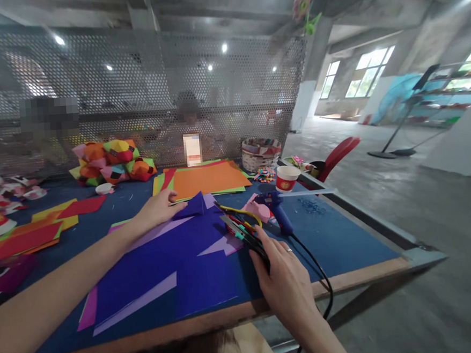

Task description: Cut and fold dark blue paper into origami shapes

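Observation:
My left hand reaches far across the blue table, fingers stretched out and resting at the edge of a folded purple paper piece. Large purple paper sheets lie spread in front of me. My right hand is curled around the handles of a bundle of scissors with black, red and yellow handles, lying on the purple paper. A blue glue gun with a black cable lies just to the right of the scissors.
A stack of orange and green paper lies further back, a paper cup and a woven basket to the right. Colourful paper balls sit at the back left. A perforated metal screen separates people opposite. Red and yellow sheets lie left.

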